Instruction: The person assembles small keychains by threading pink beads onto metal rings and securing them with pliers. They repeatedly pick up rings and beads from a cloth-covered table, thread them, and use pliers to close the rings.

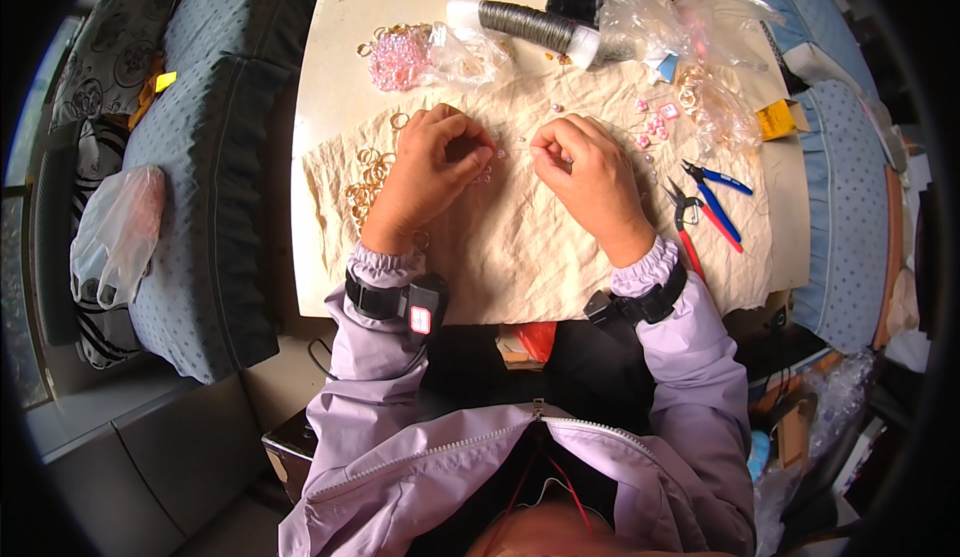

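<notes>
Above a crumpled beige cloth (520, 247), my left hand (430, 172) is closed, thumb and fingers pinched together. Small pink beads (486, 173) show just beside its fingertips, and whether they hang from it or lie on the cloth is unclear. Facing it across a small gap, my right hand (590, 172) is also closed in a pinch. A faint thin line, perhaps wire, seems to run between the fingertips. What either hand grips is too small to tell. Several gold-coloured rings (370, 172) lie left of my left hand. Pink beads (655, 127) are scattered beyond my right hand.
Red-handled pliers (685, 217) and blue-and-red cutters (718, 202) lie right of my right hand. Farther back are a spool of dark wire (535, 29), a bag of pink beads (398, 60) and clear plastic bags (640, 17). A blue padded sofa (200, 207) stands at left.
</notes>
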Motion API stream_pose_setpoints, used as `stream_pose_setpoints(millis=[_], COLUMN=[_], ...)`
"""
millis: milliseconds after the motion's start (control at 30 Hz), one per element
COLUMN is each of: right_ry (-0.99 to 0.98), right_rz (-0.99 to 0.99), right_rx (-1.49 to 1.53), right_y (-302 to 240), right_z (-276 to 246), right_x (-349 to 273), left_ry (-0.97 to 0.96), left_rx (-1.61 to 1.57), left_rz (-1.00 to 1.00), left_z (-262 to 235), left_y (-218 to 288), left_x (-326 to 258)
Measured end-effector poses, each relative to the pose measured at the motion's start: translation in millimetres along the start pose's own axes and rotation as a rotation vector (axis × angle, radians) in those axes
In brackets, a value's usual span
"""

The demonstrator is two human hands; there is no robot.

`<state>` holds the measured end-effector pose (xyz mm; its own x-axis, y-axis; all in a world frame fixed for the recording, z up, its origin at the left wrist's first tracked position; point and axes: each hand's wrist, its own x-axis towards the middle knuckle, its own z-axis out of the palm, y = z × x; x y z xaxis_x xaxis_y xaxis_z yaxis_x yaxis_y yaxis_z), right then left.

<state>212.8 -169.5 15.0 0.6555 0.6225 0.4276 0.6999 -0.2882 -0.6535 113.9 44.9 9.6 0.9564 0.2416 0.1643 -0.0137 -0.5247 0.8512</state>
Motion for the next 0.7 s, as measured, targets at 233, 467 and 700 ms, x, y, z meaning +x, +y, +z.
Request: stream_pose_setpoints(millis=[233,467,700], right_ry=[-0.036,0.003,0.002], right_rz=[-0.043,0.021,0.006], right_rx=[0.009,0.021,-0.008], right_y=[-0.7,0.5,4.4], right_z=[0.1,2.1,4.1], right_x=[-0.8,-1.5,-1.1], left_ry=[0.03,0.03,0.03], left_rx=[0.111,0.125,0.237], left_rz=[0.057,0.043,0.054], left_z=[1.7,2.5,5.1], left_y=[3.3,7.5,10.9], left_x=[1.3,1.8,0.9])
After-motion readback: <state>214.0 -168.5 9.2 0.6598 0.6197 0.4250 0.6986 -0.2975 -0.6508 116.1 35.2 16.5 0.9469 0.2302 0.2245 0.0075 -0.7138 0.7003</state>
